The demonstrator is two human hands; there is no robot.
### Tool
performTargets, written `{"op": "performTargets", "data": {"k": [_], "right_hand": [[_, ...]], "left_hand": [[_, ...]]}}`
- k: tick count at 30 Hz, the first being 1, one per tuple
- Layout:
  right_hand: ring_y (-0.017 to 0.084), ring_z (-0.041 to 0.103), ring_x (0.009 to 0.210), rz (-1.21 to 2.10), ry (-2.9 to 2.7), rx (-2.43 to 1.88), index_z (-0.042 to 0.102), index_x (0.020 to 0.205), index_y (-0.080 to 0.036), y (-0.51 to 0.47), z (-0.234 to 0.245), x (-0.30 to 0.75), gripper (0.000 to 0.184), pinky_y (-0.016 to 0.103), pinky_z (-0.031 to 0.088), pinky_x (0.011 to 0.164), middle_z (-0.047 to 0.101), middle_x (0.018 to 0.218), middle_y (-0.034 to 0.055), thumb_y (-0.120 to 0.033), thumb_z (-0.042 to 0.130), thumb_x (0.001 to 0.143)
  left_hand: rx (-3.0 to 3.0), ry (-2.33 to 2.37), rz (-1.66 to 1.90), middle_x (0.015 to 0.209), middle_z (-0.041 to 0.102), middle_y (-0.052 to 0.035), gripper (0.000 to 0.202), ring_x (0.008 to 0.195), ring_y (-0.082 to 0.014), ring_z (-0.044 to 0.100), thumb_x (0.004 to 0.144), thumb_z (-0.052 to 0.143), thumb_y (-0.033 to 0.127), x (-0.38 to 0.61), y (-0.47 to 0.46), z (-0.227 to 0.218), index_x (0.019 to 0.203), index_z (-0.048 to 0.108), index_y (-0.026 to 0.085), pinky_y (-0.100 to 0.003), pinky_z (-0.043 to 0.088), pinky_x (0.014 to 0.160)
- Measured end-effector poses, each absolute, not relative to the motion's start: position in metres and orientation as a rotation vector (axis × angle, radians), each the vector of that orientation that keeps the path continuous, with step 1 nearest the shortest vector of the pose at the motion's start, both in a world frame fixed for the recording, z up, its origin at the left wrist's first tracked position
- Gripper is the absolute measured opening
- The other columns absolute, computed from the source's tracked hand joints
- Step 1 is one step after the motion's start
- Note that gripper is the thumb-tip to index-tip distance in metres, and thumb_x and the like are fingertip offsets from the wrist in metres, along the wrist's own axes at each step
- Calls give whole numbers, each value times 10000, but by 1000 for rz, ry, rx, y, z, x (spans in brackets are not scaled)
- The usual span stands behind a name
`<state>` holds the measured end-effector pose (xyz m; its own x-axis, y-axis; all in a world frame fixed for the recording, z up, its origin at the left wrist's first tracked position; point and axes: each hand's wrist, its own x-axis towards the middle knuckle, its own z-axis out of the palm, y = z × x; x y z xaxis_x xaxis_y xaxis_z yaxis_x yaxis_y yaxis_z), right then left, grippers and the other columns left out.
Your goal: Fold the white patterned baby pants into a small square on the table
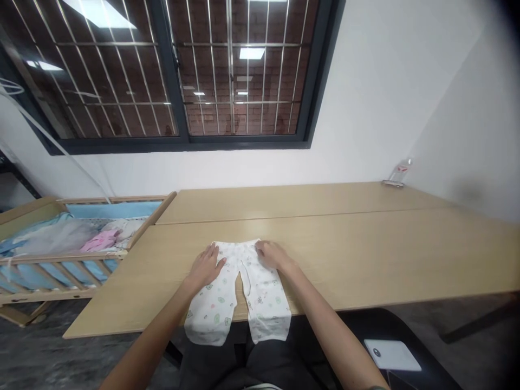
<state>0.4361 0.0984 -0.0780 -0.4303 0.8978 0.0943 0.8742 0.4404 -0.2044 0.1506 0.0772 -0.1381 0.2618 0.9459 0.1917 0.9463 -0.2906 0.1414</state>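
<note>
A pair of small white baby trousers (pixel 238 292) with a pale printed pattern lies flat on the wooden table (pixel 365 254), waistband away from me, both leg ends hanging over the near edge. My left hand (pixel 206 266) rests flat on the left hip of the trousers, fingers stretched out. My right hand (pixel 271 254) lies on the right side of the waistband, fingers curled down onto the cloth.
A wooden baby cot (pixel 60 254) with blue lining and pink and white clothes stands left of the table. A small clear stand (pixel 396 176) sits at the table's far right corner. A white flat device (pixel 392 355) lies low at the right. A barred window fills the wall behind.
</note>
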Motion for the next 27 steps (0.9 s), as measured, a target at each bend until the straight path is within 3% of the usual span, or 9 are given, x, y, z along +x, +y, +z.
{"op": "performTargets", "data": {"k": [7, 13, 17, 21, 23, 25, 27], "right_hand": [[231, 652, 1016, 178, -2515, -1604, 696, 1059, -181, 138, -85, 428, 235, 279, 394, 820, 713, 1174, 131, -156, 481, 967], [259, 603, 1146, 209, -2434, -1657, 685, 1103, -163, 182, -92, 418, 249, 311, 398, 920, 665, 1290, 154, -176, 482, 959], [258, 595, 1159, 280, -2321, -1661, 704, 1066, -155, 201, -98, 413, 228, 318, 403, 963, 690, 1236, 157, -175, 520, 932], [219, 649, 1066, 396, -2106, -1662, 717, 1078, -153, 219, -105, 414, 232, 262, 453, 908, 742, 1109, 119, -171, 566, 902], [182, 680, 984, 452, -1955, -1669, 692, 1164, -139, 229, -109, 418, 288, 228, 486, 844, 743, 1116, 112, -176, 533, 926], [163, 699, 913, 495, -1796, -1688, 664, 1216, -108, 238, -113, 423, 325, 218, 512, 785, 739, 1119, 130, -192, 505, 945], [164, 708, 856, 532, -1660, -1704, 674, 1186, -90, 247, -116, 426, 316, 224, 530, 749, 747, 1073, 143, -219, 544, 929]], "left_hand": [[-2442, -1931, -267, 1598, 350, -253, 665, 1500, -353, 316, 1031, 240, 482, 156, 114, -140, 1490, 386, 25, -476, 325, 1169], [-2446, -1974, -221, 1587, 374, -246, 633, 1471, -366, 357, 1022, 261, 499, 156, 151, -123, 1448, 448, 71, -506, 313, 1161], [-2447, -2018, -243, 1571, 392, -254, 594, 1459, -370, 368, 1020, 275, 472, 159, 160, -105, 1415, 479, 79, -516, 334, 1140], [-2489, -1992, -332, 1526, 425, -293, 546, 1440, -379, 382, 1031, 258, 374, 185, 140, -77, 1385, 484, 25, -515, 342, 1130], [-2569, -1916, -382, 1448, 520, -260, 507, 1366, -338, 477, 1041, 236, 344, 209, 113, -64, 1337, 530, 56, -465, 382, 1100], [-2710, -1790, -395, 1243, 669, -166, 448, 1171, -276, 621, 1044, 254, 343, 237, 76, -56, 1174, 631, 138, -402, 451, 1011], [-2849, -1681, -371, 1034, 730, -89, 419, 961, -242, 693, 1030, 331, 442, 266, 36, -56, 1035, 668, 193, -364, 504, 887]]}}
